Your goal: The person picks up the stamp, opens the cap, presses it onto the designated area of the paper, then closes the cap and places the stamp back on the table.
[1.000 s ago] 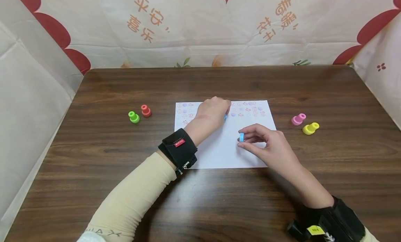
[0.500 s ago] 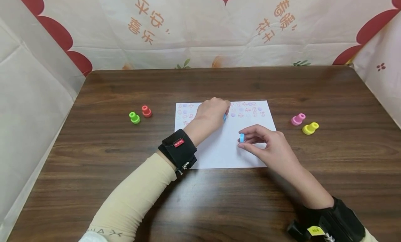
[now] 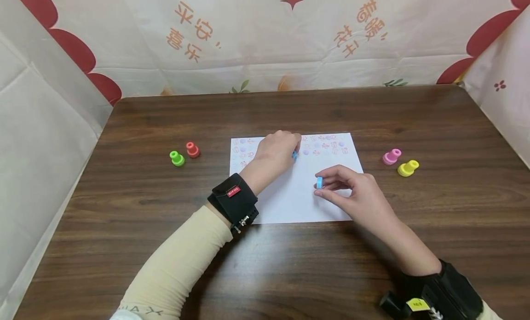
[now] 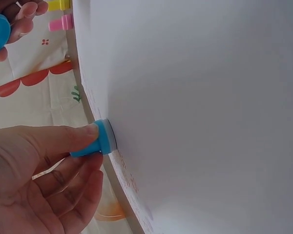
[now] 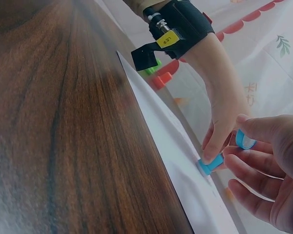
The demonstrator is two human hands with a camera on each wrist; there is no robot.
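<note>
A white sheet of paper (image 3: pixel 296 198) lies on the table, with rows of small pink and purple stamped prints along its far part. My left hand (image 3: pixel 276 151) pinches a blue stamp (image 4: pixel 103 137) between thumb and fingers. In the left wrist view the stamp's pale end meets the paper; the print beneath it is hidden. Over the sheet's right half, my right hand (image 3: pixel 353 191) holds a round blue cap (image 3: pixel 319 182) between thumb and fingertips, above the paper. The right wrist view shows the cap (image 5: pixel 245 140) close to the left hand's stamp.
Left of the paper stand a green stamp (image 3: pixel 176 158) and a red stamp (image 3: pixel 192 150). To its right are a pink stamp (image 3: pixel 391 157) and a yellow stamp (image 3: pixel 408 168). A printed cloth (image 3: pixel 265 39) hangs behind the brown wooden table (image 3: pixel 124 196).
The head view has shifted slightly. Both hands keep nearly the same place and hold, the left with the stamp on the paper, the right with the cap.
</note>
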